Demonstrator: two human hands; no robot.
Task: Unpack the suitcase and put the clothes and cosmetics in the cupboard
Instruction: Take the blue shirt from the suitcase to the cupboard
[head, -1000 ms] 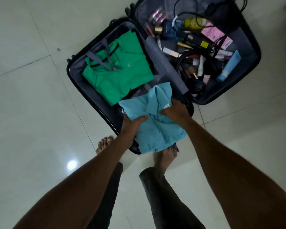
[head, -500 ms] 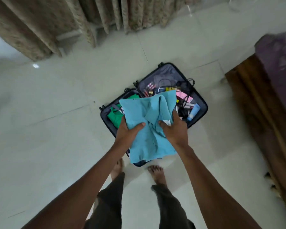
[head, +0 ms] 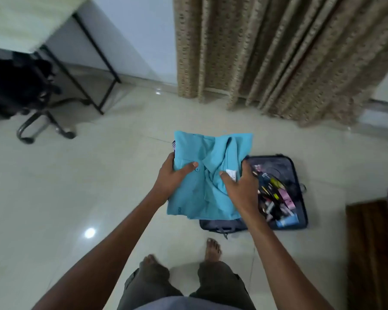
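Fingers [head: 189, 166] of our left hand [head: 173, 175] and right hand [head: 240, 184] pinch a folded blue shirt [head: 208, 171] from both sides, thumbs on top, the rest hidden beneath; a striped edge [head: 173, 145] peeks out under it at ten o'clock. We hold it in the air above our bare feet [head: 213, 249]. Below it, at four o'clock, the suitcase [head: 300, 198] lies open on the tiled floor [head: 99, 186], one half full of cosmetics [head: 276, 198]. Farther off, a chair [head: 20, 92] stands at ten o'clock and curtains [head: 267, 52] hang at one.
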